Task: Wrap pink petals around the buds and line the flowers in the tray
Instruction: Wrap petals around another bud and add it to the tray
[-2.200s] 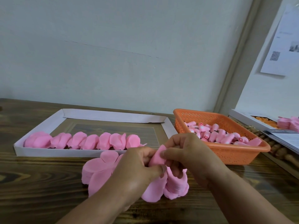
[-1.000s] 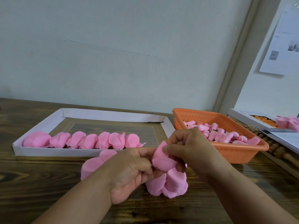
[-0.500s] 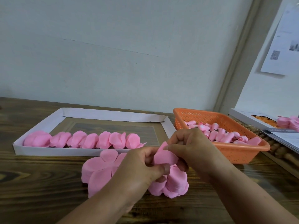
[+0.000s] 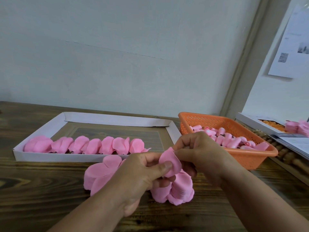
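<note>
1. Since half a second ago, both hands have lifted the petal slightly and the left thumb has slid further across its face; the piles below lie as they did.
2. Left hand (image 4: 142, 171): thumb and curled fingers pinch the pink petal (image 4: 170, 162) from its near side. Right hand (image 4: 199, 151): fingertips pinch the same petal at its upper far edge. Whether a bud sits inside the fold I cannot tell; the fingers hide it.
3. That petal hangs between the two sets of fingertips, above the loose petals (image 4: 177, 190). Its long axis seems to run from lower near to upper far, pointed tip tilted away toward the tray.
4. Risks, as I judge: the thin sheet could crease or tear under the thumb, or the wrap spring open if either pinch eases.
5. Beyond the fingers to their left, the white tray (image 4: 41, 158) holds a row of finished flowers (image 4: 87, 145); to their right, the orange basket (image 4: 260, 153) holds buds (image 4: 230, 139).
</note>
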Demonstrator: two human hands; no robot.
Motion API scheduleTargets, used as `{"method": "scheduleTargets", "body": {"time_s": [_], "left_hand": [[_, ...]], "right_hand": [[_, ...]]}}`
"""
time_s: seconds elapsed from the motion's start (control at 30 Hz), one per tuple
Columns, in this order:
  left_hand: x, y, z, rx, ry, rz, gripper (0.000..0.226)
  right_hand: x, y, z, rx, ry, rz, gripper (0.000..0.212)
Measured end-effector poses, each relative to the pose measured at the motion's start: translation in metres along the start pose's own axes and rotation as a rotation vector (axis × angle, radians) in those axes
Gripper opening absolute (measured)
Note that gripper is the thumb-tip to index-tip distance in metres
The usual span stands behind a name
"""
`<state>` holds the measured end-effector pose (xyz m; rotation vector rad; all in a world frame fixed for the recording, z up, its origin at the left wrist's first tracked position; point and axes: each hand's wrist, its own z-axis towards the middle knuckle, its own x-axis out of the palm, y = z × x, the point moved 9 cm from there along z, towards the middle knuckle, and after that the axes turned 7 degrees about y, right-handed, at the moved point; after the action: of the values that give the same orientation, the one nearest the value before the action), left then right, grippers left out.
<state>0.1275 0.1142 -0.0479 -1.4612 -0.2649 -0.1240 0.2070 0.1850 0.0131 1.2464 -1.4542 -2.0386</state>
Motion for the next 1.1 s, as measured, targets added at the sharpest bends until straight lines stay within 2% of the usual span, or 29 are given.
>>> {"method": "scheduleTargets", "body": {"time_s": [0.13, 0.2, 0.27, 0.4, 0.53, 0.67, 0.83, 1.0, 1.1], "left_hand": [[-0.003, 0.002, 0.001, -0.016, 0.005, -0.044, 0.03], [-0.004, 0.003, 0.001, -0.021, -0.005, -0.043, 0.031], [-0.006, 0.001, 0.0, -0.014, -0.036, -0.032, 0.032], [-0.011, -0.003, -0.002, 0.019, -0.13, 0.026, 0.037], [-0.016, -0.005, -0.003, 0.034, -0.202, 0.069, 0.011], [-0.018, -0.007, -0.004, 0.078, -0.231, 0.135, 0.006], [-0.02, -0.01, -0.003, 0.108, -0.255, 0.218, 0.013], [-0.021, -0.012, -0.004, 0.117, -0.263, 0.188, 0.023], [-0.023, -0.012, -0.004, 0.124, -0.288, 0.2, 0.02]], "right_hand": [[0.002, 0.001, 0.002, 0.001, 0.026, 0.02, 0.021], [0.003, 0.001, 0.003, 0.007, 0.038, 0.03, 0.019], [0.004, 0.0, 0.004, 0.012, 0.042, 0.034, 0.013], [0.005, 0.001, 0.005, 0.003, 0.029, 0.005, 0.015], [0.008, 0.003, 0.006, -0.011, 0.028, -0.011, 0.016], [0.011, 0.003, 0.007, -0.014, 0.031, -0.018, 0.015], [0.014, 0.004, 0.007, -0.026, 0.038, -0.011, 0.015], [0.018, 0.005, 0.004, -0.032, 0.049, 0.048, 0.017], [0.021, 0.009, 0.002, -0.05, 0.059, 0.065, 0.022]]}}
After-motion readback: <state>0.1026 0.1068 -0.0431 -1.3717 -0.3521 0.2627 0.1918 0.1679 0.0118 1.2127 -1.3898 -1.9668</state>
